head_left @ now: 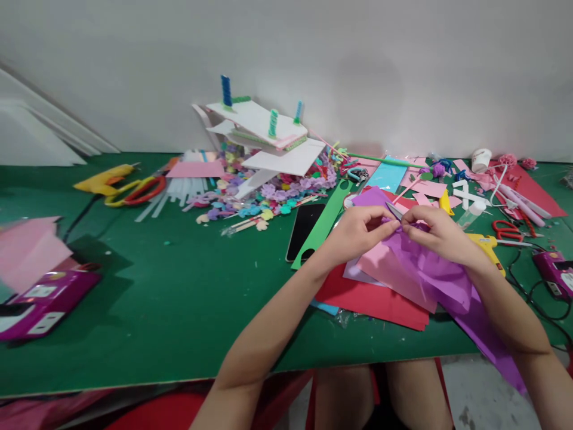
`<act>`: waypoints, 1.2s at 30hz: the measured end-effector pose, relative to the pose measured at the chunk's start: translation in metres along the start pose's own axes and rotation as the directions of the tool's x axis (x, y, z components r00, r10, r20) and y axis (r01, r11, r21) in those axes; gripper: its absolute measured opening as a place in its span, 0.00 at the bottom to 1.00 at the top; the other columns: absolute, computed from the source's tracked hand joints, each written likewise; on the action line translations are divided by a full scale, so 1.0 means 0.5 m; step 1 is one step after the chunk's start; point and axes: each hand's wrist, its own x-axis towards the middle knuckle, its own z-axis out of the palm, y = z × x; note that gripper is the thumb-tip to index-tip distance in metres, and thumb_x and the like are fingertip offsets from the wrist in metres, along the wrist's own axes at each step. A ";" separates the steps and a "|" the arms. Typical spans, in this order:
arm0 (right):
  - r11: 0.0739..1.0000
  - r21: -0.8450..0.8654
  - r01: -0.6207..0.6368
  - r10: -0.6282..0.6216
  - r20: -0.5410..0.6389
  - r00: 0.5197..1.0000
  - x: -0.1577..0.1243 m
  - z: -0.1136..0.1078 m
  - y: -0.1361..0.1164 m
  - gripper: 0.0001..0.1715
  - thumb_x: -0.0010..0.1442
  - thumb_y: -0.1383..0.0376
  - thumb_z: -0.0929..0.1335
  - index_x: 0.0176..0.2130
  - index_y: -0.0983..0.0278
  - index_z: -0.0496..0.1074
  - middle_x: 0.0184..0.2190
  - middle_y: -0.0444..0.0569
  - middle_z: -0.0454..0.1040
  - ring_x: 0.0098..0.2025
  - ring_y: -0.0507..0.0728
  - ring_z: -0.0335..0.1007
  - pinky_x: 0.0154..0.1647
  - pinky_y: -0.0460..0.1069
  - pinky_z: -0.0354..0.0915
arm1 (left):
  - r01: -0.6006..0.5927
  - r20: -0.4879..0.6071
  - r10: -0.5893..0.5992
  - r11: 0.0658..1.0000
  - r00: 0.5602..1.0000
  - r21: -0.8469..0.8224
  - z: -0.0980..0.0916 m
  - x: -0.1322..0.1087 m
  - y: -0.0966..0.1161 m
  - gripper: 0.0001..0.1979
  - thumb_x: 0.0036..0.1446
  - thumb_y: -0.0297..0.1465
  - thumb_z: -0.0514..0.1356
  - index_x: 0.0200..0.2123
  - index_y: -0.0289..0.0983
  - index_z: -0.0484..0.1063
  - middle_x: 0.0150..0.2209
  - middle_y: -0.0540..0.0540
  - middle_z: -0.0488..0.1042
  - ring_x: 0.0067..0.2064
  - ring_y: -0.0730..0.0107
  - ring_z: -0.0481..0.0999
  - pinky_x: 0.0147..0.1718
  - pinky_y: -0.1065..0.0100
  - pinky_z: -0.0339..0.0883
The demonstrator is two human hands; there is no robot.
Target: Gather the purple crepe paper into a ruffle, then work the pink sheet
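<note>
My left hand (360, 230) and my right hand (436, 233) meet above the green table (179, 298), both pinching the top edge of a crumpled sheet of purple tissue paper (443, 278). The paper trails down under my right forearm and hangs over the table's front edge. A small grey pointed piece (394, 210) sticks up between the fingertips of the two hands. Under the hands lie pink sheets (389, 269) on top of red sheets (371, 295).
A black phone (305, 230) and a green strip (329, 218) lie left of my hands. A white foam model (268, 140) stands amid small paper flowers at the back. Yellow glue guns (486, 246) (105, 178), red scissors (508, 230) and purple boxes (45, 298) flank the work area.
</note>
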 end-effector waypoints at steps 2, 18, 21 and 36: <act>1.000 -0.006 0.005 -0.005 -0.016 1.000 0.000 0.002 -0.001 0.08 0.58 0.67 0.63 0.28 0.63 0.67 0.24 0.43 0.69 0.27 0.51 0.61 0.29 0.47 0.56 | -0.016 0.022 0.016 1.000 1.000 -0.015 0.001 -0.003 0.005 0.07 0.54 0.31 0.61 0.35 0.34 0.75 0.29 0.49 0.77 0.29 0.76 0.73 0.26 0.75 0.65; 0.985 0.108 -0.135 0.127 0.076 0.989 -0.005 0.000 0.005 0.06 0.58 0.65 0.66 0.34 0.64 0.74 0.31 0.46 0.76 0.33 0.52 0.69 0.37 0.49 0.63 | 0.038 -0.056 -0.020 0.939 0.998 0.342 0.002 -0.015 0.024 0.07 0.52 0.27 0.59 0.32 0.34 0.78 0.26 0.49 0.79 0.27 0.74 0.74 0.28 0.73 0.63; 0.990 0.055 -0.130 0.126 0.079 0.989 -0.007 0.002 0.003 0.06 0.58 0.66 0.66 0.33 0.65 0.73 0.29 0.46 0.75 0.31 0.52 0.67 0.34 0.48 0.61 | 0.030 -0.015 -0.026 0.935 1.000 0.352 0.003 -0.017 0.025 0.08 0.54 0.27 0.59 0.33 0.35 0.79 0.30 0.48 0.81 0.30 0.73 0.77 0.31 0.73 0.64; 0.977 0.146 -0.157 0.142 0.107 0.984 -0.006 0.003 0.004 0.09 0.56 0.66 0.65 0.30 0.64 0.75 0.28 0.46 0.76 0.31 0.52 0.69 0.34 0.48 0.61 | -0.088 0.058 0.069 0.876 0.996 0.474 0.003 -0.017 0.020 0.08 0.55 0.27 0.58 0.35 0.36 0.78 0.29 0.51 0.79 0.27 0.76 0.73 0.29 0.74 0.60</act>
